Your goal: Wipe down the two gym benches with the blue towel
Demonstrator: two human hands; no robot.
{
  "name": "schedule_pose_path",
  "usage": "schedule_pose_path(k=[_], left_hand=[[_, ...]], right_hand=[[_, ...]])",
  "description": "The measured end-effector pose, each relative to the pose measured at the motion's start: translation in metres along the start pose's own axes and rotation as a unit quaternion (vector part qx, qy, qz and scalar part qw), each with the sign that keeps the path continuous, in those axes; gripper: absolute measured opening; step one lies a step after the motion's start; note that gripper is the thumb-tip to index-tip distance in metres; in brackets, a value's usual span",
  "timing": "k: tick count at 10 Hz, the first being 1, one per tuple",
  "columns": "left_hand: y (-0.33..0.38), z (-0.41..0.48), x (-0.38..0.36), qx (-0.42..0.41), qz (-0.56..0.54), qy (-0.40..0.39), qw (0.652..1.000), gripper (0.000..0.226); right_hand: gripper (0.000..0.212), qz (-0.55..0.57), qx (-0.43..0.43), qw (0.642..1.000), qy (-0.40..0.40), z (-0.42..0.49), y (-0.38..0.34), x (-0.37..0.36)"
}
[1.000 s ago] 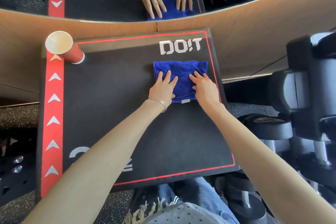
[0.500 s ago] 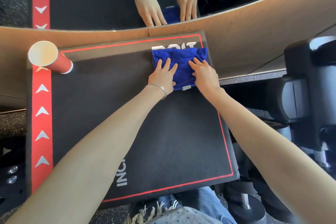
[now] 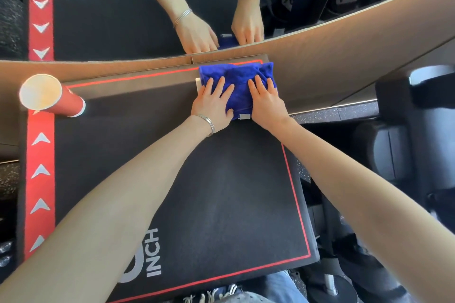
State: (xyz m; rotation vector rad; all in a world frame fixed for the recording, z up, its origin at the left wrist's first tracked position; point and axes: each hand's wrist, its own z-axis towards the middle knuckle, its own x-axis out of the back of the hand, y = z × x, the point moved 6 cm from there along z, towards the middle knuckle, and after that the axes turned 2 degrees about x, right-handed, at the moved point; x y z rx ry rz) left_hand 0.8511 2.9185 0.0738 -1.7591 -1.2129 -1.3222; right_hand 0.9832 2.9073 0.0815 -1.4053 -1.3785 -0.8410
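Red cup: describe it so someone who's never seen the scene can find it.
Start at the black padded bench with the red arrow stripe. Follow the stripe to the far left corner: the red paper cup stands there, its white inside showing, well left of the blue towel.

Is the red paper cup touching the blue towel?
Apart. The head view shows the red paper cup at the bench's far-left corner, with bare black surface between it and the blue towel.
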Motion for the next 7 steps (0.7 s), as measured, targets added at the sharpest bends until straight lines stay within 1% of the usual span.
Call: schedule_pose_path(k=[4,6,7], left_hand=[[-0.003,0.032,0.014,0.025,-0.005,-0.016,1.0,0.069],[-0.006,0.038,0.012,0.025,0.002,-0.01,1.0,0.069],[-0.007,0.041,0.016,0.046,-0.019,-0.021,0.999,0.068]], right_hand=[[0.07,-0.024,0.014,0.999,-0.021,0.036,0.011,0.015],[0.068,-0.042,0.033,0.998,-0.012,0.044,0.012,0.019],[0.066,-0.056,0.033,0.998,-0.002,0.044,0.011,0.021]])
